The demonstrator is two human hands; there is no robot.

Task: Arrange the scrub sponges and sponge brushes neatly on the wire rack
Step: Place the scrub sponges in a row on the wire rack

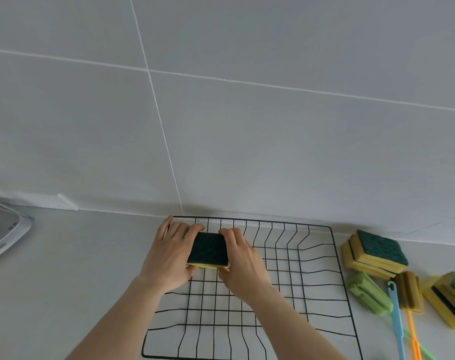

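A black wire rack (322, 281) lies on the grey counter against the wall. In its far left corner sits a scrub sponge (208, 249), dark green on top and yellow below. My left hand (169, 255) grips its left side and my right hand (243, 263) grips its right side. To the right of the rack lies a stack of scrub sponges (375, 253), and another stack (449, 297) lies at the frame's right edge. Between them lie a green sponge brush (369, 292), a brown sponge brush with an orange handle (409, 292) and a blue handle (397, 320).
A grey tiled wall (221, 100) rises straight behind the rack. At the left edge is a white tray or board with a paw pattern (3, 229). A small white block (57, 201) sits at the wall's foot. Bare counter (78, 268) lies left of the rack.
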